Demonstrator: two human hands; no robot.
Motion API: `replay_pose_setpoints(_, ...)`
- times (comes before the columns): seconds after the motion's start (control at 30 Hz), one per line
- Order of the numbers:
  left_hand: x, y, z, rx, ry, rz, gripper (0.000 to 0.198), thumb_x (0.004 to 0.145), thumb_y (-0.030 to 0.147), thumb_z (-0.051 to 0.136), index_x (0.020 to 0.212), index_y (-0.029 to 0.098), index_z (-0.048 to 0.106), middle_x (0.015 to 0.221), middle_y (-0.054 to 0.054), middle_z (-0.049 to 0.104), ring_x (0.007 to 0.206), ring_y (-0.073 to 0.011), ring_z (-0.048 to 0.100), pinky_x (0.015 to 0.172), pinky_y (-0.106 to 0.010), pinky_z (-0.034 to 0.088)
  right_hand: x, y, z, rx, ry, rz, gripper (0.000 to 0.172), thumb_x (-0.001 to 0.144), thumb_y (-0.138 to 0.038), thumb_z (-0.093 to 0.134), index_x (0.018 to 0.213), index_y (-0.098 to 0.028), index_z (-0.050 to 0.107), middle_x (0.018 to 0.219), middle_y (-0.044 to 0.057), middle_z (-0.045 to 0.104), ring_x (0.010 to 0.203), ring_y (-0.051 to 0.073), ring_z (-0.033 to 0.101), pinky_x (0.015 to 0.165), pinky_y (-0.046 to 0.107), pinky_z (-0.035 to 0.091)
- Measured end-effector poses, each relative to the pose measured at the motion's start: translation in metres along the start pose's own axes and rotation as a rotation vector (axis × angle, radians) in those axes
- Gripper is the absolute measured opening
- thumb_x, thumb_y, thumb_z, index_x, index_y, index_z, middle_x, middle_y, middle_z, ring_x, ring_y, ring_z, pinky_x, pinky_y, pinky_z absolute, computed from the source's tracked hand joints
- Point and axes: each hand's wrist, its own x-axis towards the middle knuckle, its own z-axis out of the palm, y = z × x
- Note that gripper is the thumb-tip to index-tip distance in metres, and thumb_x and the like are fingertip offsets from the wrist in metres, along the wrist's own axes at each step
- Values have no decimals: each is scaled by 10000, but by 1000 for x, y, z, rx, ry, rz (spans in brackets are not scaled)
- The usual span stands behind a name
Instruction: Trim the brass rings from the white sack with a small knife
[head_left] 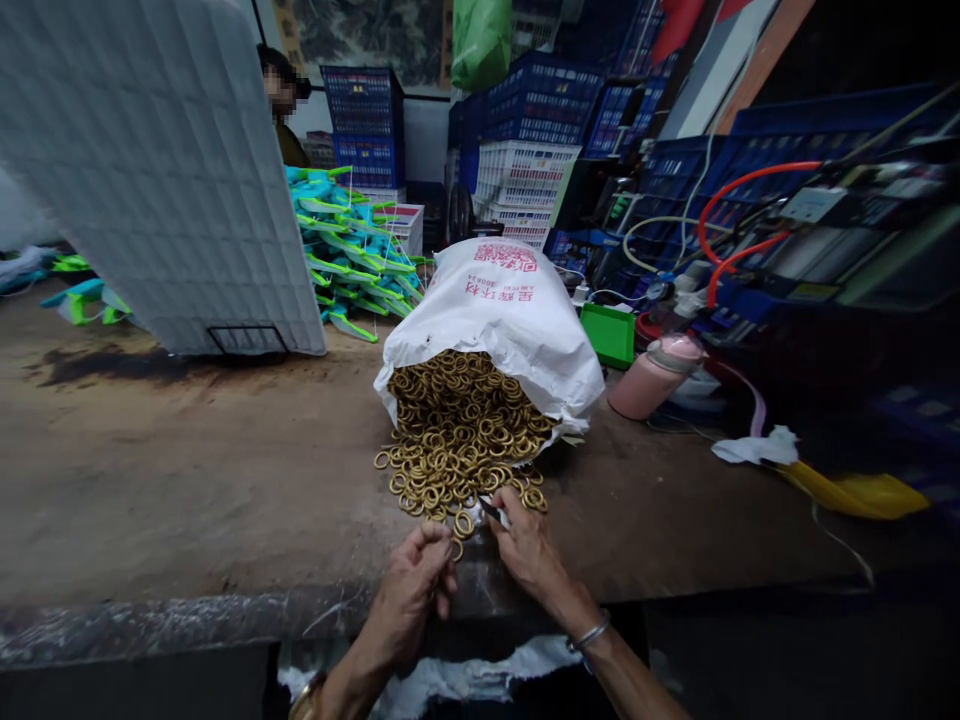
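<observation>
On a table (pixel 225 480), before a white sack (pixel 487 300) spilling gold rings (pixel 442 450), L hand (pixel 414 585) seemingly pinches one ring (pixel 458 555) & R hand (pixel 529 552) grips a small dark tool (pixel 490 509), best kept low, w/ its tip clear of L hand.

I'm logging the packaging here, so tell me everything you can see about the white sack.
The white sack looks like thin plastic, bulging and creased, with red printing, including a square code, on its upper side. It lies on the table, its open, crumpled mouth facing the camera. Gold-coloured rings fill the mouth and spill onto the table. Its underside is hidden.
</observation>
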Motion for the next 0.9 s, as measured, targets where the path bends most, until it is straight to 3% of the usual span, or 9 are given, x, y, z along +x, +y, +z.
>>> replay_pose_setpoints(0.1,1,6,4,181,54,54,395,682,458,615,923,163,511,448,89,455,336,-50,344,321,-145,267,-9,-17,3,179,-90,-124,80,780,-174,414,831,-203,468,739,1,575,654,129,520,602,221,350)
replay_pose_setpoints(0.2,0,10,5,179,55,69,285,693,414,615,780,158,525,465,89,445,348,-31,311,359,-149,266,-14,-33,4,321,-168,-166,41,794,-208,417,796,-205,458,692,-24,531,601,106,466,573,207,343)
replay_pose_setpoints(0.3,-2,11,3,166,76,131,232,705,356,617,660,154,513,507,73,461,411,-37,359,432,-155,316,-15,-40,7,465,-173,-81,150,825,-316,406,739,-200,446,638,-41,471,575,95,426,551,198,339)
replay_pose_setpoints(0.47,-4,5,-1,217,36,205,218,757,357,562,694,149,552,619,-4,591,560,-104,505,532,-197,390,-12,-37,19,688,-260,115,306,824,-456,377,707,-185,458,516,-67,414,471,79,374,490,198,326)
replay_pose_setpoints(0.57,-4,3,-3,208,34,160,234,758,380,561,705,152,545,573,21,549,482,-74,457,469,-176,355,-11,-37,21,701,-241,159,313,795,-464,410,668,-182,457,499,-66,418,463,77,373,487,201,328)
replay_pose_setpoints(0.7,-5,4,-5,184,24,-6,284,756,446,541,720,165,516,491,80,419,346,-25,278,344,-149,205,-10,-45,15,706,-199,170,257,751,-417,470,643,-186,442,536,-64,425,503,78,382,503,198,337)
replay_pose_setpoints(0.9,-9,7,-5,83,-41,-19,317,741,461,557,678,161,477,496,77,415,350,-16,266,345,-142,184,-10,-51,11,716,-234,129,240,777,-381,432,645,-182,460,540,-50,448,525,91,412,528,206,351)
